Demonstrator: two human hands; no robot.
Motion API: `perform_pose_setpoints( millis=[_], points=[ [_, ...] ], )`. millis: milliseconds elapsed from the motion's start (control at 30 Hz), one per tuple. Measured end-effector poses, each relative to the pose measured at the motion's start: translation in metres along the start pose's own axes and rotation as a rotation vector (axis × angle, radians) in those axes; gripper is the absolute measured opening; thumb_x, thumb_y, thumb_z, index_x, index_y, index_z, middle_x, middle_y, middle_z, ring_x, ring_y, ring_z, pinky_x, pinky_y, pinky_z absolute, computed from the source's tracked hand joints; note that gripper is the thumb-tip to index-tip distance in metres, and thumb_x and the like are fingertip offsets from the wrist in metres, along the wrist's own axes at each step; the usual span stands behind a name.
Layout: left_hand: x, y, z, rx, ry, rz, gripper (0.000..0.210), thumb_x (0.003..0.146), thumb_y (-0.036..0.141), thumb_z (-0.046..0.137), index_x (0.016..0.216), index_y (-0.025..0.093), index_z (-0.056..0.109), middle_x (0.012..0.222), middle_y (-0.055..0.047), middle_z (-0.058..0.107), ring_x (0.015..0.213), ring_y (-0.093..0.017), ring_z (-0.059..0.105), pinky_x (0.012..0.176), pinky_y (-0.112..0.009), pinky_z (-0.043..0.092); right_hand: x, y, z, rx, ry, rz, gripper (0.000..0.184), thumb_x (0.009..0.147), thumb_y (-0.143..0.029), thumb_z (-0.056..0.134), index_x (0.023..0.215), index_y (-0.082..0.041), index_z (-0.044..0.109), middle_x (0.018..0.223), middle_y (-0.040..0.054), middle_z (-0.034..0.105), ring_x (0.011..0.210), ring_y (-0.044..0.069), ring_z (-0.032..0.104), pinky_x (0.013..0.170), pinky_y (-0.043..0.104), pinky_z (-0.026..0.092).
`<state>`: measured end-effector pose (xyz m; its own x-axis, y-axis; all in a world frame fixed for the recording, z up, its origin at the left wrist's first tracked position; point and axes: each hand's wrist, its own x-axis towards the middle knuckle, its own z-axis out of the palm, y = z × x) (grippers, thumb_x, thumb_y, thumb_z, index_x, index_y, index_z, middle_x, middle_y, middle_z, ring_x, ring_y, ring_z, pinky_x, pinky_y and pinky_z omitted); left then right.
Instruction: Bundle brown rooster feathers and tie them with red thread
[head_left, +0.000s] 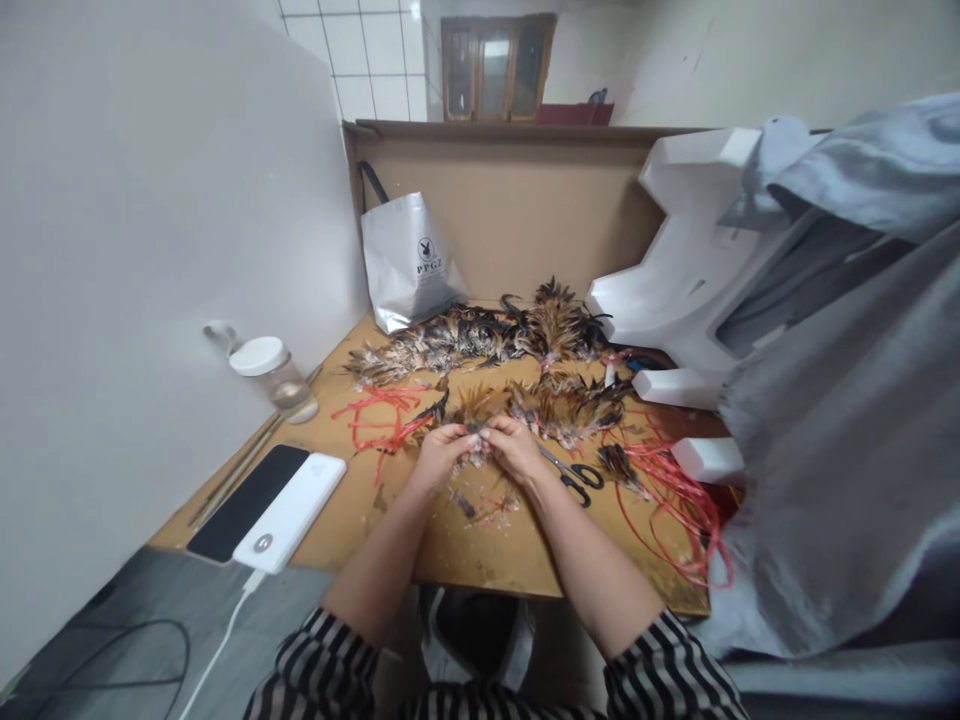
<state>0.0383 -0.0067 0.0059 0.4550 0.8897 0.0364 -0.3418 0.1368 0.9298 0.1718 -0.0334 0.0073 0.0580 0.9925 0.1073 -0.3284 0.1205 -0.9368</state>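
L side: red strips (401,437) on table (480,560), prob. kept within reach. L hand (442,450) pinches base of small feather bunch (474,408); R hand (516,452) pinches it too, prob. so quills stay together. Bunch sits approx. mid-table, tips fanning away from wearer, long axis roughly front-to-back. Just R: scissors (568,468), prob. parked handy; then red tangle (667,470).

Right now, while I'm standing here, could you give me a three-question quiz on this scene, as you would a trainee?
1. True or false: the scissors lie nearer the right hand than the left hand.
2. Which stands at the back left of the table: (a) a teapot, (b) a silver bag, (c) a lamp?
3. Fill in: the fingertips of both hands meet at some small ____.

Key: 1. True. 2. b. 3. Feathers.
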Motion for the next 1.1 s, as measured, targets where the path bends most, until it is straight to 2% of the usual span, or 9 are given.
perform_pose_setpoints(
  millis=[133,300,400,633,800,900,1100],
  points=[
    [0.0,0.001,0.002,0.08,0.106,0.04,0.029,0.056,0.031,0.072,0.074,0.012,0.059,0.06,-0.002,0.061,0.046,-0.008,0.051,0.045,-0.019,0.038,0.0,-0.003,-0.001,-0.117,0.08,-0.026,0.02,0.059,-0.033,0.068,0.062,-0.017,0.057,0.054,-0.0027,0.055,0.05,0.01,0.048,0.053,0.023,0.039],
    [0.003,-0.003,-0.003,0.135,0.146,0.128,0.024,0.06,0.032,0.069,0.066,0.013,0.055,0.052,0.002,0.055,0.041,-0.006,0.045,0.042,-0.018,0.035,-0.001,-0.004,0.002,-0.266,0.111,-0.098,0.019,0.057,-0.032,0.068,0.064,-0.018,0.057,0.056,-0.0039,0.054,0.049,0.009,0.046,0.05,0.022,0.036],
    [0.005,-0.006,-0.005,0.115,0.132,0.15,0.023,0.064,0.032,0.066,0.062,0.012,0.054,0.055,-0.001,0.058,0.045,-0.007,0.05,0.047,-0.019,0.039,-0.002,-0.003,0.007,-0.194,0.117,-0.054,0.022,0.059,-0.034,0.067,0.065,-0.018,0.053,0.054,-0.0035,0.055,0.048,0.009,0.047,0.05,0.022,0.037],
    [0.007,-0.007,-0.002,0.048,0.144,0.084,0.025,0.062,0.033,0.067,0.065,0.012,0.054,0.057,-0.003,0.062,0.051,-0.012,0.057,0.055,-0.024,0.046,-0.002,0.0,0.014,-0.098,0.143,-0.037,0.026,0.057,-0.036,0.067,0.065,-0.02,0.048,0.052,-0.0036,0.055,0.049,0.011,0.05,0.052,0.024,0.04],
    [0.011,-0.011,-0.005,0.077,0.207,0.109,0.025,0.059,0.03,0.069,0.066,0.012,0.052,0.058,-0.002,0.062,0.049,-0.011,0.057,0.053,-0.024,0.046,-0.001,0.005,0.011,-0.176,0.167,-0.041,0.024,0.058,-0.034,0.066,0.065,-0.019,0.049,0.048,-0.0056,0.051,0.044,0.009,0.045,0.047,0.022,0.035],
    [0.012,-0.014,-0.005,0.072,0.204,0.129,0.024,0.059,0.029,0.069,0.067,0.012,0.053,0.058,-0.001,0.061,0.048,-0.011,0.057,0.053,-0.025,0.047,0.0,0.007,0.01,-0.236,0.187,-0.032,0.022,0.057,-0.032,0.066,0.061,-0.019,0.048,0.044,-0.0065,0.047,0.041,0.008,0.042,0.043,0.021,0.032],
    [0.012,-0.015,-0.003,-0.05,0.202,0.122,0.025,0.059,0.03,0.069,0.066,0.012,0.053,0.056,-0.002,0.061,0.048,-0.012,0.058,0.057,-0.029,0.048,0.0,0.006,0.016,-0.018,0.181,0.007,0.026,0.055,-0.034,0.069,0.062,-0.019,0.049,0.054,-0.0027,0.058,0.05,0.011,0.053,0.054,0.025,0.043]
  ],
)
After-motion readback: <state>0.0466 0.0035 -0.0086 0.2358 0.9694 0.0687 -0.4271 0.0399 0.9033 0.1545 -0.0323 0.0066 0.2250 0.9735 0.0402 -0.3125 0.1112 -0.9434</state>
